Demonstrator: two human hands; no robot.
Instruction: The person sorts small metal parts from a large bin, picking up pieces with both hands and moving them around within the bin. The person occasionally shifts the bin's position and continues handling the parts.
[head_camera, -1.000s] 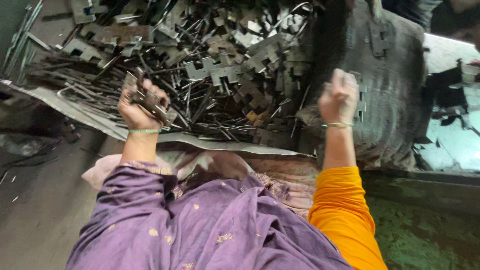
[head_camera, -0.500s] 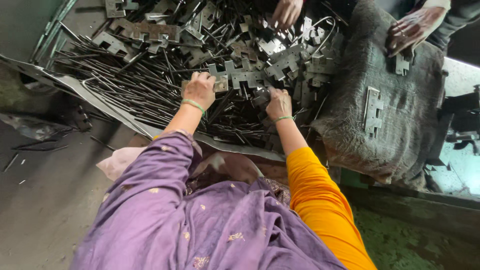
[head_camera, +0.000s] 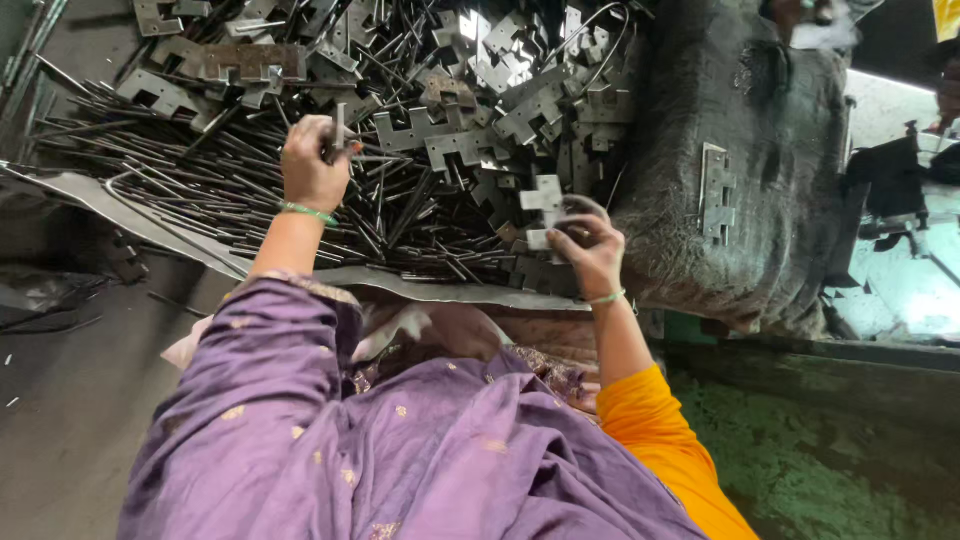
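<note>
Left hand (head_camera: 313, 165) is fisted around a small flat metal piece (head_camera: 338, 130); one end pokes up above the knuckles. Green bangle (head_camera: 308, 212) on that wrist. The hand sits over the left-centre of the scrap heap, on top of the thin dark rods (head_camera: 150, 165).

Right hand (head_camera: 590, 250) is curled around a notched steel plate (head_camera: 545, 200), fingers closed on it; exact pinch is hard to read. It sits at the near right edge of the heap, just beside the sack.

Heap: stamped plates (head_camera: 480, 120) piled in the upper middle and right, rods fanned out to the left and front. Everything overlaps, with no bare gap between pieces.

The near boundary is a bent sheet-metal lip (head_camera: 440, 290) running left to right just in front of both wrists; rods overhang it in places.

Right boundary: a bulky grey burlap sack (head_camera: 740, 180), touching the heap, with one plate (head_camera: 717, 192) lying on its face.

Left of the lip is open grey floor (head_camera: 60, 400). Lower right is green, rough ground (head_camera: 830, 450).

Purple sleeve (head_camera: 280, 400) on the left arm, orange sleeve (head_camera: 660, 440) on the right, both close to the lip.

Another person's hand (head_camera: 800, 15) is at the top edge beyond the sack, well apart.
</note>
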